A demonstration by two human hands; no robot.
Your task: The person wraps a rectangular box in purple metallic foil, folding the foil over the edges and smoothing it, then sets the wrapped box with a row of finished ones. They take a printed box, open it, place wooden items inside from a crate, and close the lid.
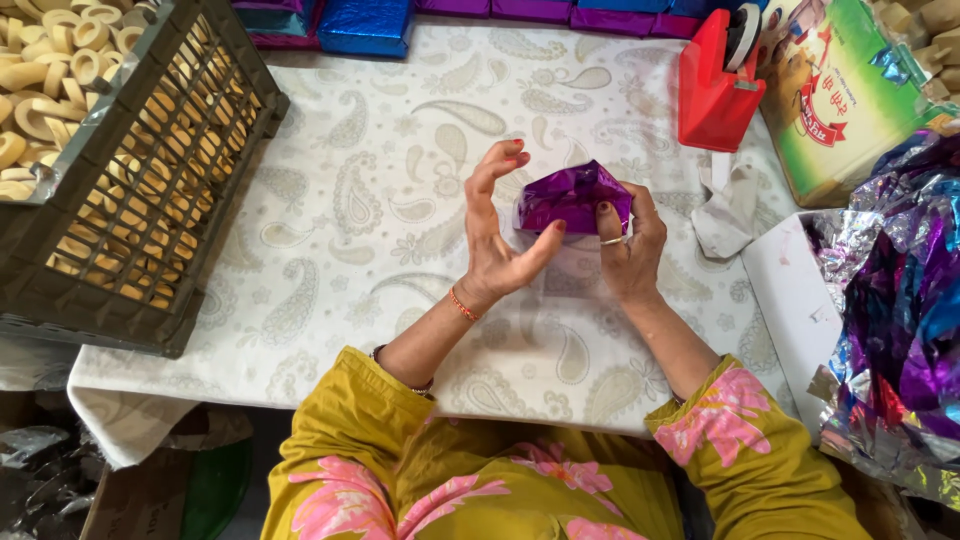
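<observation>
- We see the purple foil packet (572, 197) held just above the paisley tablecloth (350, 200), near the centre of the view.
- Our right hand (630, 245) grips the packet from its 4 o'clock side, thumb pressed on the near face and fingers wrapped behind; we judge this steadies the block so the foil stays tight.
- Our left hand (497, 225) stands at the packet's 9 o'clock, palm open and fingers spread wide and upright; only the thumb tip touches the lower corner, apparently pinning a fold.
- The red tape dispenser (718, 85) sits at 1 o'clock, within easy reach.
- Loose foil sheets (900, 300) lie at 3 o'clock.
- The dark crate (160, 190) of pale rings (60, 60) stands at 10 o'clock.
- Wrapped blue and purple blocks (365, 25) line the 12 o'clock edge.
</observation>
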